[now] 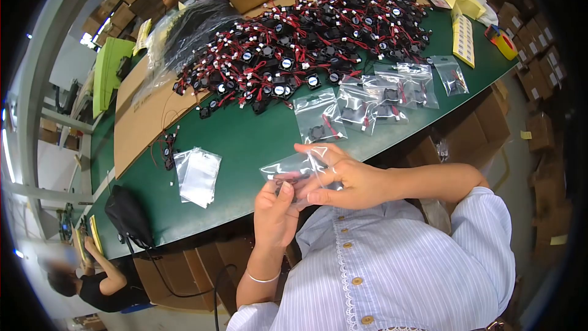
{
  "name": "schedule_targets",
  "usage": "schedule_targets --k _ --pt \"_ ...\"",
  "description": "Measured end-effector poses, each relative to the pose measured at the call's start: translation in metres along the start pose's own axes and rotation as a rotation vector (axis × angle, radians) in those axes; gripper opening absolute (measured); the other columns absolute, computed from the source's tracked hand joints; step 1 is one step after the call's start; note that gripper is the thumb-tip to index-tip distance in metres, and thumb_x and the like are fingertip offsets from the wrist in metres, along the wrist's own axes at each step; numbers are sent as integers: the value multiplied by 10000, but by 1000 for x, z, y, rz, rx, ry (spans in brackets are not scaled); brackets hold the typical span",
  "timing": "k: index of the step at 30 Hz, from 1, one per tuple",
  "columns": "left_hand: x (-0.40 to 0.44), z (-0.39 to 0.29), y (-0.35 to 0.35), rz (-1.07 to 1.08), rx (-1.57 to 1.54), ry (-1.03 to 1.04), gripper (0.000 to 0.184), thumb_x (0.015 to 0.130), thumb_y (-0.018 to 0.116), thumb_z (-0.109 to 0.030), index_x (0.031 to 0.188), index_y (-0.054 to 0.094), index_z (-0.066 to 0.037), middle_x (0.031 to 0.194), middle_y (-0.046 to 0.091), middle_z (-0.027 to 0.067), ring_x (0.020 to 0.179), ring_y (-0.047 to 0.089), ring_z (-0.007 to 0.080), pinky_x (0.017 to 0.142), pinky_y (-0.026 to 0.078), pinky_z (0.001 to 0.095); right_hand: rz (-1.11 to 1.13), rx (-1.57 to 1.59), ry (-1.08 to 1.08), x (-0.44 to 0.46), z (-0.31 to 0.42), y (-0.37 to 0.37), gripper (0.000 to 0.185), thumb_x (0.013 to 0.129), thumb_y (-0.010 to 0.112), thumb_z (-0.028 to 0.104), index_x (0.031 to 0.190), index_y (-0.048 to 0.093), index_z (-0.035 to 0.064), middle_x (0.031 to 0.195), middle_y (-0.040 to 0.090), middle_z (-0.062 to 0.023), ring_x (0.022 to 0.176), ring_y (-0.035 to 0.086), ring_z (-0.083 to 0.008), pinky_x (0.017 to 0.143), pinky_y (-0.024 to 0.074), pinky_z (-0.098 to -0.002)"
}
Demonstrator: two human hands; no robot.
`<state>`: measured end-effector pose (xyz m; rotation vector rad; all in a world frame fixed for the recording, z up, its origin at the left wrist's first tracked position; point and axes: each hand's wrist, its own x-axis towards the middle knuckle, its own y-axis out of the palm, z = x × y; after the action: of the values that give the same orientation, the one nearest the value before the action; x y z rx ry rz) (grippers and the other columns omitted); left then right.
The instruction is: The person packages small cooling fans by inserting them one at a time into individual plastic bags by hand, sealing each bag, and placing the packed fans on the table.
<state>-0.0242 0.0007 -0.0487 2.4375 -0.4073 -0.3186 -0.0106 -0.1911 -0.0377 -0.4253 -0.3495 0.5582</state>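
Before my chest, both hands are at one clear plastic bag [285, 165]. My left hand [274, 211] pinches its lower part between thumb and fingers, where something small and dark, partly hidden, shows. My right hand [355, 181] grips the bag's other end, its thumb towards the left hand and its forefinger stretched along the top. Just beyond lies a clear zip bag [320, 113] with a small black fan and red wire inside. Several similar filled bags [392, 95] overlap to its right, and a single one [450, 75] lies farther right.
A big heap of small black fans [288, 49] with red wires covers the back of the green table [245, 141]. Flat empty bags [200, 176] are stacked left, near a black pouch [128, 216]. Cardboard [147, 116] lies behind them. A yellow tape dispenser [503, 44] stands far right. Two other people work nearby.
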Motion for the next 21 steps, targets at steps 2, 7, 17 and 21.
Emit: schedule_targets --k 2,7,17,21 --pt "-1 1 1 1 -48 20 270 899 557 -159 1094 504 20 1075 590 178 991 601 271 850 508 422 -76 91 36 1 9 -9 222 826 649 245 994 667 101 1324 386 -238 1243 368 -307 1015 272 -417" --pt "-9 16 5 -118 -144 115 265 894 560 -149 1085 516 29 1102 584 201 1063 567 289 956 425 450 -163 541 226 7 14 -16 154 810 657 105 880 616 -26 914 633 -112 866 597 -144 760 476 -281" --pt "-23 -15 4 19 610 251 104 788 636 35 890 634 54 878 653 108 794 597 139 708 475 247 112 -9 -43 5 32 -22 153 763 678 162 800 598 37 709 616 -61 647 607 -209 607 477 -329" --pt "-21 -2 15 -90 714 416 69 814 633 -7 852 625 51 803 638 88 690 565 111 614 451 212 -51 34 44 1 38 -15 143 765 671 142 816 592 34 699 605 -64 657 605 -210 595 474 -322"
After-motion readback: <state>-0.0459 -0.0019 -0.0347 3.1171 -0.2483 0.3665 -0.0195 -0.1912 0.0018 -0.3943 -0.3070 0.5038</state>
